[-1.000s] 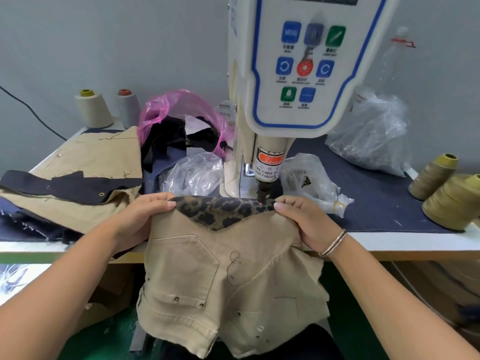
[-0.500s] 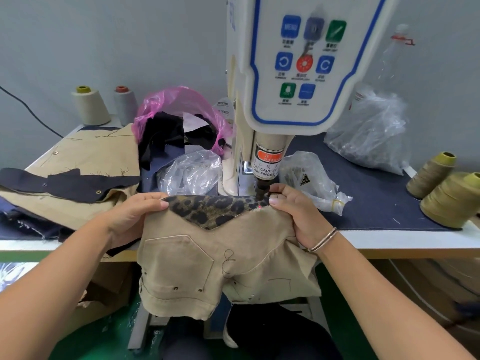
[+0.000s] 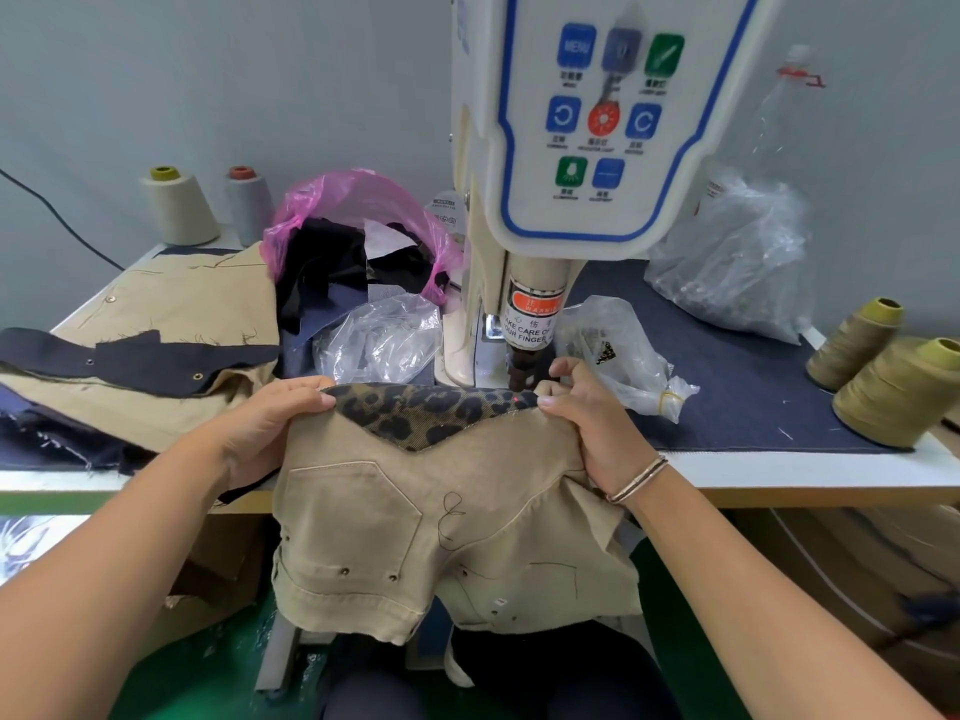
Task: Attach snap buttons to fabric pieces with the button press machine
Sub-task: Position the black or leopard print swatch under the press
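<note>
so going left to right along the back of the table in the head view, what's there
cream thread cone → grey thread cone → pink plastic bag → button press machine → clear plastic bag → olive thread cones

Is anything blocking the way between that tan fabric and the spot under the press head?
Nothing visible blocks it. The tan fabric is held by the left hand and right hand, its leopard-print edge already beneath the press head, right fingers close beside it.

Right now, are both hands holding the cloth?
Yes, the left hand and the right hand each grip the top edge of the cloth.
</note>
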Motion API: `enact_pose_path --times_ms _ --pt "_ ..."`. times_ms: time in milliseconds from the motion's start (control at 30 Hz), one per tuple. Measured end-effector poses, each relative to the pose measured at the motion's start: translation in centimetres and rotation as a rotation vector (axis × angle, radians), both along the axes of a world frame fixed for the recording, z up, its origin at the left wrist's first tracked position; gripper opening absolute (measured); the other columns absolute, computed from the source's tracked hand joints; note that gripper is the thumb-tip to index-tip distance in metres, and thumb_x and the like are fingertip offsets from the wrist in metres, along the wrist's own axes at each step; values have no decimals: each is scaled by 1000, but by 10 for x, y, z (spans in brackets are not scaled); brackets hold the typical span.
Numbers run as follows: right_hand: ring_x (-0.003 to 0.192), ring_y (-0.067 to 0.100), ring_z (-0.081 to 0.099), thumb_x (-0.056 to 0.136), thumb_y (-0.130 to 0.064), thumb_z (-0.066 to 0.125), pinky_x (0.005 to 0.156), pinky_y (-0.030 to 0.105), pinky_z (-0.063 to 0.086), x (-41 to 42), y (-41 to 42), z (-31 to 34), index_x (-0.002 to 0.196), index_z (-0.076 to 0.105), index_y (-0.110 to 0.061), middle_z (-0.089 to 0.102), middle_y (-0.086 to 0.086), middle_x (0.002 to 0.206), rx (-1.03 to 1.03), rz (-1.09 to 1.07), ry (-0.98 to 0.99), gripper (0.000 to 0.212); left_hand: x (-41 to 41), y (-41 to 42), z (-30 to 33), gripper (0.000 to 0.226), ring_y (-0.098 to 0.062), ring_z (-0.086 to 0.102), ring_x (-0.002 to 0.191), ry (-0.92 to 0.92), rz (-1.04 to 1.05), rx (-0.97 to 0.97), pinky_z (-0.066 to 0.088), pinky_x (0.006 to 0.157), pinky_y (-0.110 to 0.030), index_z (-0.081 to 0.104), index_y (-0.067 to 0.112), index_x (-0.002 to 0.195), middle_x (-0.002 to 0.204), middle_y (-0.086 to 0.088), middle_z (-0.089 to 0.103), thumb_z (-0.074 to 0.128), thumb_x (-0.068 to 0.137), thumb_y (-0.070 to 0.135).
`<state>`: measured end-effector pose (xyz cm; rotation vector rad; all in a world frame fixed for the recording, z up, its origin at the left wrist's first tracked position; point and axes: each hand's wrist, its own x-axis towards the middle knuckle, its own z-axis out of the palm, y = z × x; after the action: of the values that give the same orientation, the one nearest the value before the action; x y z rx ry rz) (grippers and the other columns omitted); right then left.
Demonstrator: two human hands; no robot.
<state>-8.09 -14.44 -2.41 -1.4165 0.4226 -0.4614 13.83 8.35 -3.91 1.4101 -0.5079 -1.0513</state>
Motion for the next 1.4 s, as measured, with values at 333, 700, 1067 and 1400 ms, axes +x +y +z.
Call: enact_pose_path --times_ms 333,700,1067,1400 --pt "67 7 44 88 9 47 69 23 36 1 0 2 95 44 -19 49 -7 65 -56 -10 61 29 -1 0 1 34 -19 67 73 3 6 -17 56 65 -27 64 7 101 90 -13 69 62 70 19" --pt "57 -2 49 90 9 44 68 21 38 0 1 1 101 39 -22 52 -13 55 -69 27 41 33 -3 -1 3 36 -18 66 71 -24 13 -5 54 64 -27 61 5 102 88 -12 68 60 69 19" --pt "58 0 50 88 12 44 70 22 38 -4 0 -2 99 37 -22 54 -12 56 -68 18 32 36 -6 -1 5 35 -18 64 69 -42 13 3 53 63 -27 59 4 99 85 -12 66 60 67 18" --pt "58 3 41 88 15 45 56 14 35 -44 -1 -5 95 42 -14 47 -4 67 -261 124 120 30 -20 -11 14 22 -9 48 60 -339 -75 41 39 55 -17 56 20 66 66 3 53 70 83 14"
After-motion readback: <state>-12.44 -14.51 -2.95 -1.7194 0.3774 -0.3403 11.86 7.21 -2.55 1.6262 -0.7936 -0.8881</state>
